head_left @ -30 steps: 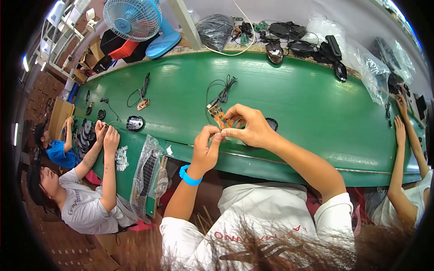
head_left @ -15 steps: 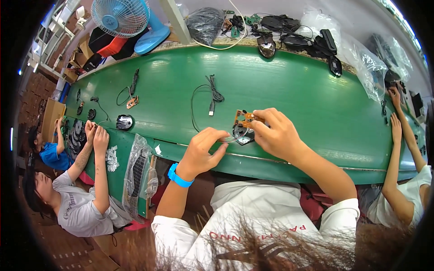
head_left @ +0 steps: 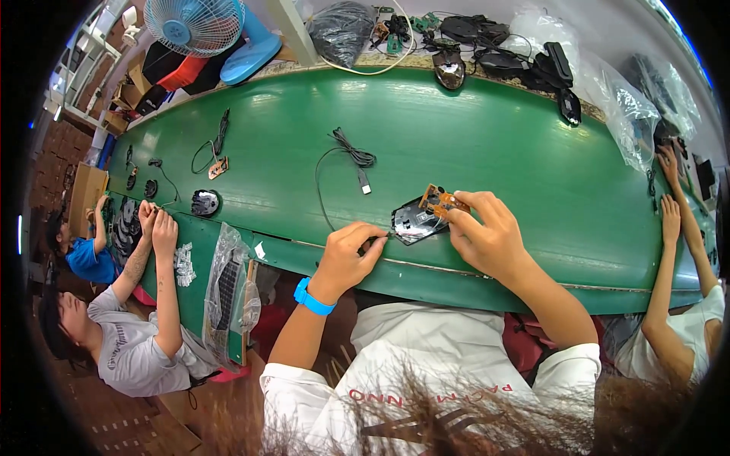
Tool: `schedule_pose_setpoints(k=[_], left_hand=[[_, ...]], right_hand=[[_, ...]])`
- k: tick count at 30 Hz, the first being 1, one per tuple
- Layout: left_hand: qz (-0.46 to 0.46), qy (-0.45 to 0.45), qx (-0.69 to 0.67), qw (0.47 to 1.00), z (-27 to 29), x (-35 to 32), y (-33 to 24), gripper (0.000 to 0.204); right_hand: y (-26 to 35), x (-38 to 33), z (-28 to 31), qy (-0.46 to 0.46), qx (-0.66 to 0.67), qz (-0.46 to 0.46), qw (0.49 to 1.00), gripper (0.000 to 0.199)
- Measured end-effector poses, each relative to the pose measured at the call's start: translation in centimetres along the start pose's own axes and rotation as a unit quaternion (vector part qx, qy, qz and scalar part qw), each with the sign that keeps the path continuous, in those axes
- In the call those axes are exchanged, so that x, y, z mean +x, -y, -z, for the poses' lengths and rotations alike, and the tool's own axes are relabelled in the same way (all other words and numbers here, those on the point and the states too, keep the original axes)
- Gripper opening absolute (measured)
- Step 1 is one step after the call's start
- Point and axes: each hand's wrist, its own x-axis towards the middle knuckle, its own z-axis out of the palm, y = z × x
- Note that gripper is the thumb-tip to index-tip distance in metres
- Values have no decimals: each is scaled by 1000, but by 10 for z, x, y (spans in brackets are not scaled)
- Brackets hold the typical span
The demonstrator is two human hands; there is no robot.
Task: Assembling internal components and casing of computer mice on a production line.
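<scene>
My right hand [head_left: 487, 228] pinches an orange-brown circuit board [head_left: 439, 199] by its right edge, tilted over a black computer mouse base [head_left: 417, 223]. The base lies on the green work surface near its front edge, its inside facing up. At the base's left end, my left hand [head_left: 351, 252] is closed on the thin black cable [head_left: 319, 182]. That cable curves away to a tied bundle with a USB plug [head_left: 365, 185] lying farther back. A blue band is around my left wrist. My right fingers hide part of the board.
Mouse parts [head_left: 205, 203] and another board with cable [head_left: 218, 167] lie to the left. Black mouse shells [head_left: 449, 70], cables and plastic bags [head_left: 620, 106] line the back ledge near a blue fan [head_left: 194, 26]. Co-workers sit at left and right; a bagged keyboard [head_left: 228, 292] lies front left.
The board has moved right and tilted, uncovering more of the mouse base. My left fingers have closed on the cable near the base's left end. The USB plug has shifted slightly right.
</scene>
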Motion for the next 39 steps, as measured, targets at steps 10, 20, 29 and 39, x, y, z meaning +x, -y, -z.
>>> schedule_pose_setpoints(k=[10,20,29,39], left_hand=[[3,11,30,999,-12,8,-2,10],[-32,72,110,991,-10,25,-1,9],[-77,143,252,954,-14,27,-16,8],[-169,82,343,920,-22,3,-28,23]], right_hand=[[-2,-6,0,7,16,-13,1000,27],[-8,-6,-1,19,28,-30,999,25],[-11,-6,-3,23,41,-37,998,24],[-13,-8,-4,22,44,-41,998,24]])
